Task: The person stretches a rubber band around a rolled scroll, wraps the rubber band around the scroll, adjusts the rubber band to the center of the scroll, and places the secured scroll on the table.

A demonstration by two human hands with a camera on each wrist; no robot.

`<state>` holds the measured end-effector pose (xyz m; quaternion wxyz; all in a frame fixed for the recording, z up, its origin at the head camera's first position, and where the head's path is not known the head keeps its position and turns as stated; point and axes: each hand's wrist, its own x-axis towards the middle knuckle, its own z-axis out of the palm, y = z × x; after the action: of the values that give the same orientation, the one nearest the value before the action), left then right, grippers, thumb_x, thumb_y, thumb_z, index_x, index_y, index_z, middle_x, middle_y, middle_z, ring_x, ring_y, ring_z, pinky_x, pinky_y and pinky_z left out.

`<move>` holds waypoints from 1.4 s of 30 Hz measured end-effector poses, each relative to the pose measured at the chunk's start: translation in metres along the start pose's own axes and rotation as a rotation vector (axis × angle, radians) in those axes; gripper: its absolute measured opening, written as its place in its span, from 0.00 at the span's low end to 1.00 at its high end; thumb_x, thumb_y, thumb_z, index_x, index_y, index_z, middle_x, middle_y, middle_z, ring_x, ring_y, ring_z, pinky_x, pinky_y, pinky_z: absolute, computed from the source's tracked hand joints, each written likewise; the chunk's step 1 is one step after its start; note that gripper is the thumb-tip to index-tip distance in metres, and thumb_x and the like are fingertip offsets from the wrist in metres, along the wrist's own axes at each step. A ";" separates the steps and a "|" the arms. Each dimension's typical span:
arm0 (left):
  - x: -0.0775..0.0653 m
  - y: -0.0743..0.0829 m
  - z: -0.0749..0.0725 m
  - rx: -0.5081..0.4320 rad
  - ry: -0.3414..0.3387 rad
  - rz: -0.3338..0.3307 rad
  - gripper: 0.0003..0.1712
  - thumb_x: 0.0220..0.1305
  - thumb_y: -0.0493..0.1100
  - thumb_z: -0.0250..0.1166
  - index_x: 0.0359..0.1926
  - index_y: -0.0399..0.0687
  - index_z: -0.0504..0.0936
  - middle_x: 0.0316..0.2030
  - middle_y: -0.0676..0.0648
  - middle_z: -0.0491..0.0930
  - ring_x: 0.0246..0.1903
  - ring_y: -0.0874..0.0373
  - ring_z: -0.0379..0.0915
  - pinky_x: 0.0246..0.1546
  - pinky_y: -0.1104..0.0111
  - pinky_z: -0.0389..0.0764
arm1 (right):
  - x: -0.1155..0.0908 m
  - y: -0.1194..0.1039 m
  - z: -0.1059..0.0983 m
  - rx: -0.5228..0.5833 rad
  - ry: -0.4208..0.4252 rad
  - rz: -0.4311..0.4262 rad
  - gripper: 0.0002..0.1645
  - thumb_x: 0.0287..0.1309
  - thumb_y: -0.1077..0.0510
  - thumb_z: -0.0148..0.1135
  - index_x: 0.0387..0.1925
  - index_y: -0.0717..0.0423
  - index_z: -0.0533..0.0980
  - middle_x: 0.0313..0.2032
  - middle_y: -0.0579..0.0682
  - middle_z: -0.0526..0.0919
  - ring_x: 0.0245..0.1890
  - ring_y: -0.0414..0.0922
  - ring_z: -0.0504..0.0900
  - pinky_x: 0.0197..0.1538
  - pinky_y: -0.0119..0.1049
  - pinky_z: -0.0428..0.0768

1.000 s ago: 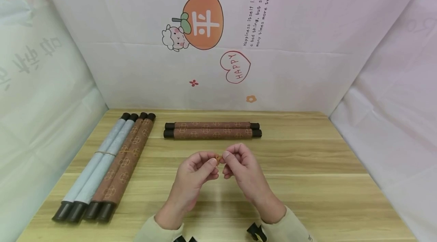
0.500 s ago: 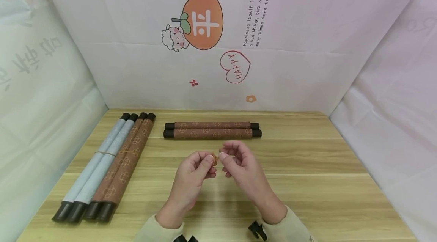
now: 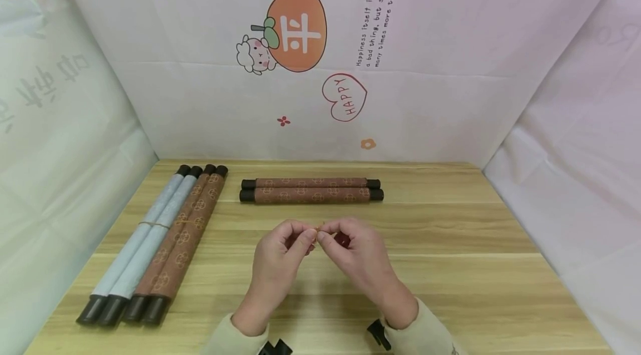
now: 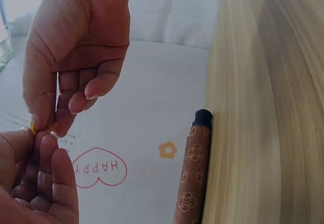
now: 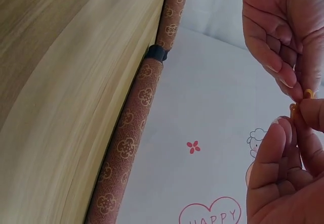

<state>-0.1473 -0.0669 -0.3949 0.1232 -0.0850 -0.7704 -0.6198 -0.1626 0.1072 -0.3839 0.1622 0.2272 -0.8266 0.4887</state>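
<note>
In the head view, my left hand (image 3: 277, 252) and right hand (image 3: 358, 252) meet fingertip to fingertip above the middle of the table. Between thumb and index finger, each hand pinches part of a small yellow-orange rubber band (image 5: 293, 110). Fingers cover most of the band; only short loops show in the wrist views. Just beyond the hands, two brown patterned scrolls (image 3: 310, 195) with black end knobs lie side by side, crosswise on the table.
At the left, two light blue scrolls (image 3: 140, 243) lie slanted against two brown scrolls (image 3: 182, 243). A thin band (image 3: 155, 225) crosses the blue pair. White printed cloth (image 3: 425, 110) walls the wooden table (image 3: 450, 266) at the back and sides.
The right hand draws slightly off from the left half a second ago, then comes back in, its fingertips now pinching at the rubber band. The scrolls stay where they were.
</note>
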 end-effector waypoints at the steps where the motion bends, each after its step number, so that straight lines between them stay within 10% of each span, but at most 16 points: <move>1: 0.000 0.000 0.000 0.013 0.003 0.018 0.08 0.72 0.51 0.67 0.39 0.55 0.87 0.31 0.51 0.87 0.30 0.62 0.82 0.32 0.69 0.84 | 0.000 0.000 0.000 0.000 -0.002 -0.003 0.03 0.63 0.61 0.70 0.35 0.50 0.87 0.31 0.41 0.86 0.26 0.35 0.78 0.29 0.30 0.81; 7: -0.001 0.002 0.002 0.055 -0.024 0.050 0.08 0.75 0.49 0.65 0.40 0.54 0.86 0.32 0.57 0.86 0.31 0.63 0.82 0.32 0.69 0.84 | -0.001 -0.002 0.003 0.003 0.001 0.022 0.07 0.60 0.66 0.64 0.32 0.50 0.83 0.33 0.43 0.87 0.30 0.36 0.83 0.34 0.32 0.86; 14: 0.001 0.001 0.003 0.001 -0.085 0.009 0.14 0.82 0.47 0.54 0.45 0.41 0.79 0.38 0.45 0.85 0.34 0.59 0.84 0.36 0.68 0.87 | -0.001 -0.002 -0.001 0.019 0.029 0.248 0.06 0.61 0.62 0.58 0.32 0.47 0.77 0.40 0.43 0.88 0.32 0.40 0.82 0.34 0.33 0.81; 27: 0.001 0.003 0.000 -0.157 -0.100 -0.128 0.17 0.83 0.49 0.50 0.48 0.38 0.75 0.45 0.40 0.83 0.41 0.54 0.84 0.43 0.66 0.87 | 0.003 -0.001 -0.009 0.450 -0.078 0.374 0.09 0.70 0.62 0.59 0.49 0.58 0.73 0.52 0.59 0.85 0.45 0.56 0.87 0.42 0.42 0.88; 32: 0.001 0.003 0.001 -0.205 -0.116 -0.150 0.17 0.83 0.48 0.50 0.48 0.37 0.74 0.41 0.41 0.83 0.36 0.53 0.84 0.39 0.65 0.88 | 0.004 0.001 -0.007 0.394 -0.190 0.358 0.22 0.70 0.55 0.65 0.63 0.52 0.77 0.55 0.53 0.87 0.48 0.48 0.88 0.46 0.39 0.88; 42: -0.001 0.004 -0.001 -0.074 -0.075 -0.149 0.15 0.81 0.51 0.55 0.48 0.43 0.78 0.35 0.44 0.85 0.20 0.60 0.77 0.22 0.68 0.82 | 0.002 0.003 -0.006 0.310 -0.200 0.368 0.12 0.73 0.49 0.63 0.48 0.50 0.85 0.44 0.48 0.90 0.42 0.49 0.87 0.43 0.38 0.87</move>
<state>-0.1452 -0.0667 -0.3910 0.0448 -0.0551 -0.7551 -0.6517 -0.1658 0.1134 -0.3828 -0.0488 0.1421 -0.7810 0.6061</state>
